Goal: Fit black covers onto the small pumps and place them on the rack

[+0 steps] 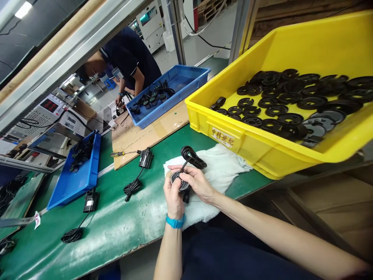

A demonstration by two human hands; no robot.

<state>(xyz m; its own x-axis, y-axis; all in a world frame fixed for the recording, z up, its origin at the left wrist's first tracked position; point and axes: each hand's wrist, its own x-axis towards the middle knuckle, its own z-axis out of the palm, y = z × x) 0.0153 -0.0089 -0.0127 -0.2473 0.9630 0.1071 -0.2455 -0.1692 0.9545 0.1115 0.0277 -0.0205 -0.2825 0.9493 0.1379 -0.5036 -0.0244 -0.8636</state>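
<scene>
1. While left hand (174, 196) and right hand (201, 186) clamp their grip on it, a round black part (183, 186) is above white cloth (225, 167).
2. Its coiled cable (194, 158) lies beyond.
3. Green surface (116, 227) lies beneath, yellow bin (259, 153) to the right.

Legible: handwritten reddish characters "中科世纪" on the white paper label (223, 137), near wall of the yellow plastic bin (256, 155), right. Illegible: print on the white sticker (91, 202) of the black cylindrical housing (87, 205), left.
</scene>
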